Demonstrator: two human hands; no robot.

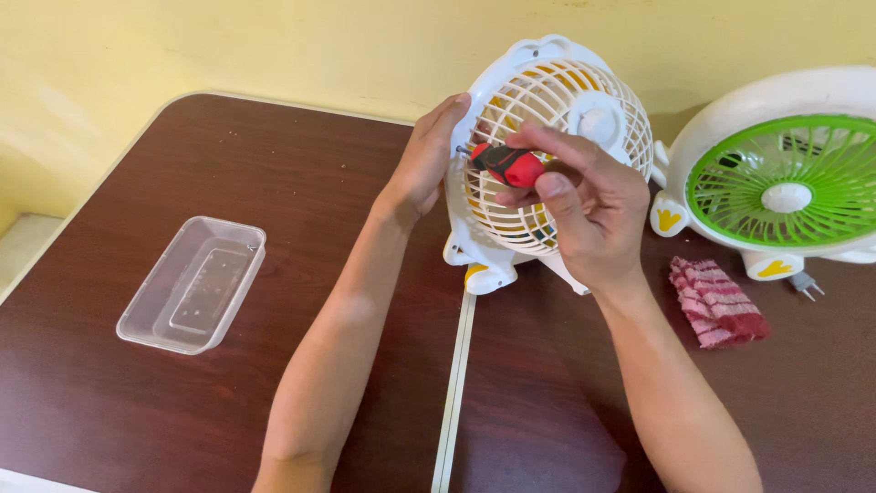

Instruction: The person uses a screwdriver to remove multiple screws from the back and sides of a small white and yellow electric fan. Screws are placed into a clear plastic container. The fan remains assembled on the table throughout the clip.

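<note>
A small white table fan (pixel 584 100) with yellow blades behind its grille stands upright on the dark brown table (pixel 182 164), near the middle. My left hand (pixel 427 157) grips the fan's left rim and steadies it. My right hand (pixel 584 205) holds a short red and black screwdriver (pixel 507 164), its metal tip pointing left at the fan's rim just beside my left fingers.
A second white fan with a green grille (pixel 785 183) stands at the right, its plug (pixel 807 287) lying on the table. A folded red and pink cloth (pixel 716 301) lies in front of it. A clear plastic tray (pixel 193 283) sits at the left. A yellow wall is behind.
</note>
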